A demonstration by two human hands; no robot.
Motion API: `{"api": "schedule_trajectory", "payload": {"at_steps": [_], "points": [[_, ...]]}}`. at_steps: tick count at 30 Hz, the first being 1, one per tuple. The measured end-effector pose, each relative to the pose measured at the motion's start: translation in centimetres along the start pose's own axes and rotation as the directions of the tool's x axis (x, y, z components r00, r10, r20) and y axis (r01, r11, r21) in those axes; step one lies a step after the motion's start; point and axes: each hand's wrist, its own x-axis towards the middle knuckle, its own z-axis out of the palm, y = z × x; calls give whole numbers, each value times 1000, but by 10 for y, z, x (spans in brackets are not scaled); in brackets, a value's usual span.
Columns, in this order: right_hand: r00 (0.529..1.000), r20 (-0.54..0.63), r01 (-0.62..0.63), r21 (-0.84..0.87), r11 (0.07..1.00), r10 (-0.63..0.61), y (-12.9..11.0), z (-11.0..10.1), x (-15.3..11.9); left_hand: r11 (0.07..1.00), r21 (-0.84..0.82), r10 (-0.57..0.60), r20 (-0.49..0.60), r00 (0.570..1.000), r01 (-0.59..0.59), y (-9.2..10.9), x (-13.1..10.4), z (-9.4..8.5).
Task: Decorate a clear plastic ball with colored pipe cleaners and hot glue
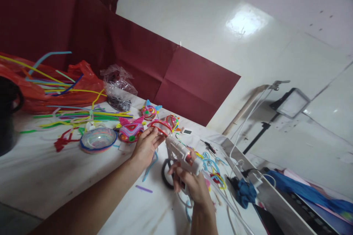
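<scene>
My right hand [190,180] is wrapped round the handle of a white glue gun [183,154], its nozzle pointing up and left. Left of the nozzle, my left hand [147,145] has its fingertips closed on the edge of a pink and red pipe-cleaner piece [162,126] with a clear middle. Beside that hand sits a pink and purple eared piece [131,130]. Behind stand a small piece with blue ears [149,111] and a colourful round one [172,121]. A clear bowl with a blue rim [98,140] lies further left.
Loose pipe cleaners [68,117] and a red plastic bag [82,91] fill the back left, by a black container [8,117]. At right are blue pipe-cleaner scraps [211,163], cables, a blue cloth [245,192] and a raised ledge. Black scissor handles [166,176] lie behind my right hand.
</scene>
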Motion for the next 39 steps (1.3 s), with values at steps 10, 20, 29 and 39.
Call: {"api": "schedule_trajectory", "payload": {"at_steps": [10, 20, 29, 39], "points": [[1000, 22, 0, 26, 1000, -1, -4, 2, -1, 1000, -2, -7, -2, 1000, 7, 0, 1, -1], [1000, 19, 10, 24, 1000, -11, -4, 2, 0, 1000, -7, -17, -12, 1000, 17, 3, 0, 1], [1000, 0, -1, 9, 1000, 1, -1, 0, 0, 1000, -18, -24, -14, 1000, 24, 2, -1, 3], [1000, -4, 19, 12, 1000, -19, 0, 0, 1, 999, -22, -24, -8, 1000, 24, 3, -2, 3]]}}
